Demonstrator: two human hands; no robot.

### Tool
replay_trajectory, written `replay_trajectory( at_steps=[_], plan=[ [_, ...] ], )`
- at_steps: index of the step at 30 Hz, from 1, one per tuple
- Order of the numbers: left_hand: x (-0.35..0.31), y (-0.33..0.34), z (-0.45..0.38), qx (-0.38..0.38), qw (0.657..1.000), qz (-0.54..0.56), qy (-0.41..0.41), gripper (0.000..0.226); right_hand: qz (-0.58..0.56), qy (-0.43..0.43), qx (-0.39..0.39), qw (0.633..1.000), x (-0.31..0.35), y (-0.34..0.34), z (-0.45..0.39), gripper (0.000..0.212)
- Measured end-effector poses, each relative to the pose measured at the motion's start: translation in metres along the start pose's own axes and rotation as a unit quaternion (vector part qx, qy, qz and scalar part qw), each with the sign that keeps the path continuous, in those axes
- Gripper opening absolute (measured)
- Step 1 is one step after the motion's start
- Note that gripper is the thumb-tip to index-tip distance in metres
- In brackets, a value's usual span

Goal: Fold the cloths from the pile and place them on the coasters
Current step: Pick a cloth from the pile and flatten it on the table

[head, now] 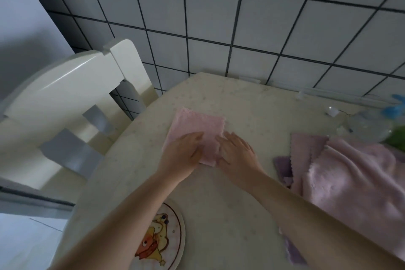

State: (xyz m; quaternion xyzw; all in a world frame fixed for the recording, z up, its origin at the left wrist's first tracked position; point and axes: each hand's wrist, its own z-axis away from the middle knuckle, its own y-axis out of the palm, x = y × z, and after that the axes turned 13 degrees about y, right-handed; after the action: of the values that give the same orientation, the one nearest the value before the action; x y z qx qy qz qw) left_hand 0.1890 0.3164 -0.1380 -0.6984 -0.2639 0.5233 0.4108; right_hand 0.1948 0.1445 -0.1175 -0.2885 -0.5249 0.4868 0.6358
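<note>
A pink cloth (198, 124), folded into a rectangle, lies flat on the pale table (219, 193). My left hand (183, 152) presses on its near left part with the fingers laid flat. On the cloth's near right edge rests my right hand (237, 153), fingers straight. A pile of pink and purple cloths (341, 173) is spread at the right of the table, partly under my right forearm. A round coaster (163, 243) with a cartoon print sits at the near edge, partly hidden by my left forearm.
A white chair (72, 98) stands at the table's left side. The tiled wall (241, 24) runs along the table's far edge. Clear plastic items (363, 125), a blue object (396, 105) and something green (397, 141) sit at the far right.
</note>
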Motion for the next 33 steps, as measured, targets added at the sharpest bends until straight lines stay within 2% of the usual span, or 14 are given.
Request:
replay_trajectory(
  at_steps=[5,11,15,20,26,29,33],
  plan=[
    [-0.065,0.018,0.025,-0.007,0.992,0.111,0.059,0.049,0.005,0.029,0.032,0.999,-0.054,-0.007,0.074,0.072],
    [-0.151,0.052,0.044,0.022,0.991,0.105,0.085,0.035,-0.072,0.067,-0.02,0.995,-0.126,-0.023,0.164,0.055],
    [-0.202,0.078,0.063,0.063,0.985,0.085,0.139,0.036,-0.052,0.084,-0.044,0.994,-0.176,-0.031,0.212,0.048],
    [-0.26,0.123,0.09,0.115,0.972,0.003,0.207,0.035,0.027,0.096,-0.021,0.995,-0.239,-0.035,0.265,0.062],
    [-0.316,0.156,0.1,0.193,0.958,-0.102,0.185,0.042,0.04,0.119,0.052,0.991,-0.292,-0.036,0.297,0.062],
    [-0.328,0.16,0.097,0.216,0.95,-0.147,0.169,0.046,0.014,0.106,0.067,0.992,-0.303,-0.037,0.298,0.069],
    [-0.334,0.159,0.091,0.236,0.933,-0.206,0.176,0.05,0.027,0.09,0.058,0.994,-0.305,-0.037,0.296,0.062]
  ],
)
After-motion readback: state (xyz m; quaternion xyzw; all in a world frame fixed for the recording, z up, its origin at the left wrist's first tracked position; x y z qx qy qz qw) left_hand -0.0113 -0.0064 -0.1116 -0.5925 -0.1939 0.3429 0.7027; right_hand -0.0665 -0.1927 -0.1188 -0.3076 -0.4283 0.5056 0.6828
